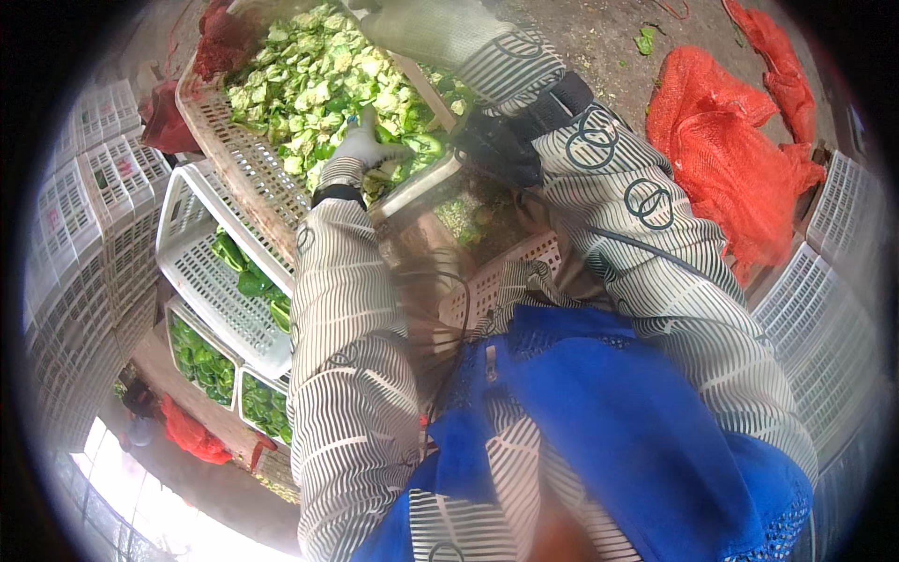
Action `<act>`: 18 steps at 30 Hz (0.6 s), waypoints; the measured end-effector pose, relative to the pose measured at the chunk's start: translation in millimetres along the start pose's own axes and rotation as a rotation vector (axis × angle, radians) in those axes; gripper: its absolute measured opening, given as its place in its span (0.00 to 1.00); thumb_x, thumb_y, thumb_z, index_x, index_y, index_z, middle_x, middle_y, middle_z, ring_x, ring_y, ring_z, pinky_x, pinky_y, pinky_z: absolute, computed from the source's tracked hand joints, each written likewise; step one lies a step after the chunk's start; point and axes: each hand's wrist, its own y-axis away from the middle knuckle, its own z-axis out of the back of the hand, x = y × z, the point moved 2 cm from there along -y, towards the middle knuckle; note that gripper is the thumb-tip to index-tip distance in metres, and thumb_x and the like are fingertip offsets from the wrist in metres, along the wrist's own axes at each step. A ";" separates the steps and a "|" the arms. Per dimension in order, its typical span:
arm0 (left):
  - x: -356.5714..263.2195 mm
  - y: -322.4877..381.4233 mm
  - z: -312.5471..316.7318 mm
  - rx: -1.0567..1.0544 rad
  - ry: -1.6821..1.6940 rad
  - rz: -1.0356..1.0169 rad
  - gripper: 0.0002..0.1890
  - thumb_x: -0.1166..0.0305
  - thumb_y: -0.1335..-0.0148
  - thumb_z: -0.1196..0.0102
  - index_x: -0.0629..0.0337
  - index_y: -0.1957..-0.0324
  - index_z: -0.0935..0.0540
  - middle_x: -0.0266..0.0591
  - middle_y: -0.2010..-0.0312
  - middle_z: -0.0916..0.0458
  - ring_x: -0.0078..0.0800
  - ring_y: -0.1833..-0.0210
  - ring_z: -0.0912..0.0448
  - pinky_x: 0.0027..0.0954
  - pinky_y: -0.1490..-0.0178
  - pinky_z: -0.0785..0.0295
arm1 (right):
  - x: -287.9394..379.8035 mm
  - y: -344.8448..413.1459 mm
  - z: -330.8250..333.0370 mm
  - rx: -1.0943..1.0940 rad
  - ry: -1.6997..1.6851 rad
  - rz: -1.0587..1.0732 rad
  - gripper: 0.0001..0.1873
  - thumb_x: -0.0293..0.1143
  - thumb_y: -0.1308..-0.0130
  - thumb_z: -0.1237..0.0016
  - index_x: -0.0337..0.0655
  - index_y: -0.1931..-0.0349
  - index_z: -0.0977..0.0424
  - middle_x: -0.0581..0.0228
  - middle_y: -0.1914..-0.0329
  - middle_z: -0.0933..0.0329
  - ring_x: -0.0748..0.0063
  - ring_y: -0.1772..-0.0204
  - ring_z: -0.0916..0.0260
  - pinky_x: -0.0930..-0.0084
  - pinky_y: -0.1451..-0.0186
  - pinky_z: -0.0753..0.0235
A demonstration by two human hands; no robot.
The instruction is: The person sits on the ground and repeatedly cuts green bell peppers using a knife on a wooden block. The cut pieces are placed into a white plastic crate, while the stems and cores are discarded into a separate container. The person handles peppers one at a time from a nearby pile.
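Note:
My left hand [365, 144], in a whitish glove, reaches into a plastic crate [232, 158] heaped with cut green pepper cores [330, 77]. Its fingers are spread over the heap, beside a green pepper piece [423, 146] at its right; whether it touches that piece I cannot tell. My right hand [414, 28], gloved too, is at the top edge, above the crate's far right part; its fingertips are partly cut off and blurred, so what it holds is unclear. A wooden strip [425, 91] crosses the heap below it.
A white crate [225, 309] with green pepper halves [253, 281] stands left, near two crates of peppers [204, 358]. Stacked white crates [84, 211] line the far left, others [808, 323] the right. Red mesh sacks [709, 140] lie on the floor. A cable [653, 253] crosses my right sleeve.

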 end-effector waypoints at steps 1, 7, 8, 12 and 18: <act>0.9 0.9 -2.3 0.000 -0.003 0.011 0.58 0.50 0.58 0.27 0.60 0.30 0.47 0.64 0.38 0.35 0.49 0.38 0.30 0.39 0.37 0.31 | -0.4 0.6 -4.7 -0.030 0.021 0.035 0.14 0.26 0.49 0.57 0.36 0.65 0.20 0.39 0.68 0.23 0.44 0.57 0.23 0.57 0.52 0.26; -45.6 3.0 6.2 -0.022 -0.151 0.015 0.48 0.59 0.56 0.27 0.53 0.34 0.41 0.55 0.50 0.22 0.43 0.47 0.22 0.40 0.44 0.26 | 0.5 -1.6 27.9 0.078 0.206 -0.034 0.09 0.28 0.48 0.57 0.37 0.70 0.22 0.46 0.71 0.22 0.44 0.63 0.23 0.55 0.57 0.25; -30.7 11.5 7.2 0.006 -0.197 0.054 0.41 0.62 0.53 0.30 0.55 0.37 0.36 0.51 0.52 0.20 0.40 0.48 0.21 0.39 0.43 0.26 | 1.3 0.7 14.7 0.050 0.161 -0.002 0.09 0.28 0.48 0.57 0.37 0.70 0.22 0.45 0.72 0.23 0.44 0.64 0.24 0.56 0.59 0.24; 2.0 52.8 -0.8 -0.107 -0.107 0.117 0.39 0.65 0.49 0.41 0.54 0.33 0.37 0.52 0.47 0.23 0.41 0.47 0.22 0.36 0.41 0.27 | 23.6 4.1 -1.9 0.188 0.079 0.033 0.13 0.35 0.41 0.53 0.37 0.63 0.22 0.56 0.74 0.22 0.63 0.72 0.25 0.68 0.67 0.24; -24.4 157.8 58.4 -0.891 1.041 -0.220 0.32 0.73 0.44 0.40 0.73 0.38 0.35 0.55 0.51 0.24 0.31 0.57 0.22 0.26 0.53 0.24 | 63.3 26.3 -10.7 0.590 -0.152 -0.263 0.19 0.44 0.38 0.54 0.34 0.66 0.22 0.62 0.79 0.25 0.73 0.76 0.26 0.77 0.71 0.24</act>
